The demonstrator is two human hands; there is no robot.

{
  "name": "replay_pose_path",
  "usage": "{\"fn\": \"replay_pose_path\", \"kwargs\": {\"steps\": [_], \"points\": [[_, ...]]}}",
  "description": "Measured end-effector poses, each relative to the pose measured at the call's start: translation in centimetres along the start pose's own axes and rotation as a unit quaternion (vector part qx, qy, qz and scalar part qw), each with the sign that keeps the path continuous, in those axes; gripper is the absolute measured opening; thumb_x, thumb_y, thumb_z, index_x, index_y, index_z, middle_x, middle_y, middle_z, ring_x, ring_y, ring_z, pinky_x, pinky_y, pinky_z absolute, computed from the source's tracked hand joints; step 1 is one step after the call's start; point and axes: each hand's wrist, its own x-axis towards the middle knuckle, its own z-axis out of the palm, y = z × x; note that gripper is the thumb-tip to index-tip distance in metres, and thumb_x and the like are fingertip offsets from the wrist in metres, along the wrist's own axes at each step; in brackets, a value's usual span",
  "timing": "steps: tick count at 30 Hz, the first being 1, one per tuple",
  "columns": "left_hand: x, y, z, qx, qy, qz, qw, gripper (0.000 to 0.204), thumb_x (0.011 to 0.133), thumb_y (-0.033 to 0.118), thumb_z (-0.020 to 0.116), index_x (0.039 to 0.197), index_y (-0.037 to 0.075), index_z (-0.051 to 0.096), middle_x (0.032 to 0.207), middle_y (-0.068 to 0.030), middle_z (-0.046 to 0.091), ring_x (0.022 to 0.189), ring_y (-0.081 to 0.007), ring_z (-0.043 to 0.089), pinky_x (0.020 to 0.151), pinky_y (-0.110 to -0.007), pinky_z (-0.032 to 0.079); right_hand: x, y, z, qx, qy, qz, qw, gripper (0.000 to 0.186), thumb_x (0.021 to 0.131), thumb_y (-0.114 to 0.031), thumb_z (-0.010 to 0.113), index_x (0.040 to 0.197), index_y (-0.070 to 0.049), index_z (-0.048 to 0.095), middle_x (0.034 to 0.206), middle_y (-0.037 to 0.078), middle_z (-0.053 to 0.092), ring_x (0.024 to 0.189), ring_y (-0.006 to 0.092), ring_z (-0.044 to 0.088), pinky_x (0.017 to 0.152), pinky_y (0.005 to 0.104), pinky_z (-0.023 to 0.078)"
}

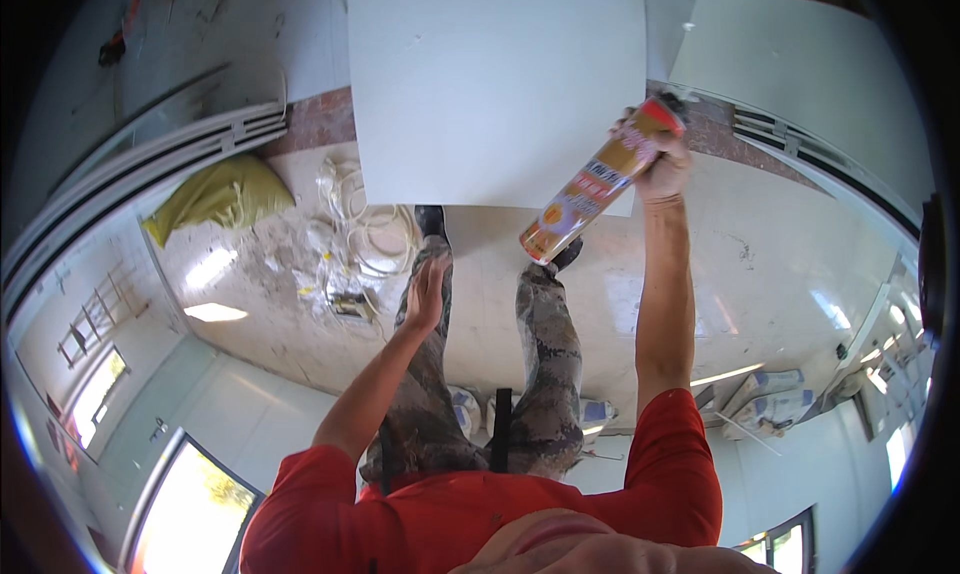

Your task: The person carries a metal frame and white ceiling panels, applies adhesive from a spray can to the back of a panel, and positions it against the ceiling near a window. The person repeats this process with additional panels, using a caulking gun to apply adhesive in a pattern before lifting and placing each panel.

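My right hand [664, 171] is wrapped round the upper end of a gold and red spray can [590, 194], which looks like a foam can. The can hangs tilted, its dark nozzle end up at the right and its base pointing down to the left, over the edge of a large white panel [490, 94]. Away from the panel, my left hand [430, 292] is held over my left leg with its fingers stretched out and nothing in them.
A green sack [228, 196] lies at the left, beside a tangle of pale hose or cable [375, 236] and litter. Another pale panel [790, 64] is at the upper right. White bags [775, 402] lie on the floor at the right.
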Motion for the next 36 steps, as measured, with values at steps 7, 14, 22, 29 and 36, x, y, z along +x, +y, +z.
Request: {"fn": "replay_pose_path", "kwargs": {"steps": [7, 14, 22, 29, 36], "points": [[-1.9, 5.3, -1.9, -0.304, -0.135, -0.148, 0.932, 0.077, 0.107, 0.062, 0.051, 0.152, 0.0, 0.05, 0.136, -0.0132, 0.067, 0.13, -0.023, 0.058, 0.111, -0.039, 0.043, -5.5, 14.0, 8.5, -0.068, -0.027, 0.257, 0.964, 0.041, 0.073, -0.015, 0.066, 0.112, -0.001, 0.063, 0.09, 0.012, 0.07, 0.083, 0.0273, 0.07, 0.077, 0.0423, 0.062], [-2.9, 6.1, -5.5, -0.335, -0.271, -0.132, 0.893, 0.075, 0.094, 0.038, 0.079, 0.149, 0.001, 0.044, 0.128, -0.0108, 0.064, 0.118, -0.0197, 0.062, 0.105, -0.037, 0.049, -5.0, 22.7, 14.7, -0.011, -0.023, 0.286, 0.958, 0.054, 0.08, -0.018, 0.073, 0.13, -0.004, 0.057, 0.112, 0.017, 0.067, 0.097, 0.0337, 0.071, 0.085, 0.0501, 0.061], [-0.8, 8.6, -14.2, -0.51, -0.238, -0.295, 0.772, 0.067, 0.094, 0.041, 0.078, 0.138, 0.0, 0.048, 0.115, -0.0085, 0.063, 0.104, -0.0161, 0.063, 0.093, -0.034, 0.054, -1.8, 28.3, 22.0, -0.15, 0.033, 0.201, 0.968, 0.08, 0.095, -0.007, 0.07, 0.164, -0.012, 0.03, 0.155, 0.015, 0.043, 0.139, 0.0389, 0.054, 0.101, 0.0559, 0.06], [3.4, 8.1, -18.5, -0.465, -0.197, -0.288, 0.814, 0.069, 0.094, 0.043, 0.079, 0.137, -0.001, 0.049, 0.116, -0.0106, 0.064, 0.104, -0.017, 0.064, 0.093, -0.035, 0.055, 3.0, 31.2, 26.6, -0.223, 0.056, 0.299, 0.926, 0.087, 0.088, -0.009, 0.077, 0.162, -0.011, 0.032, 0.142, 0.016, 0.055, 0.112, 0.0327, 0.069, 0.087, 0.0486, 0.063], [11.0, 4.7, -17.2, -0.497, -0.153, -0.205, 0.829, 0.072, 0.099, 0.052, 0.071, 0.144, 0.0, 0.05, 0.121, -0.0114, 0.066, 0.108, -0.0194, 0.065, 0.098, -0.037, 0.054, 12.9, 33.8, 27.1, -0.292, -0.01, 0.172, 0.941, 0.079, 0.089, -0.009, 0.072, 0.16, -0.008, 0.036, 0.149, 0.017, 0.052, 0.113, 0.0358, 0.069, 0.087, 0.0484, 0.063]]}}
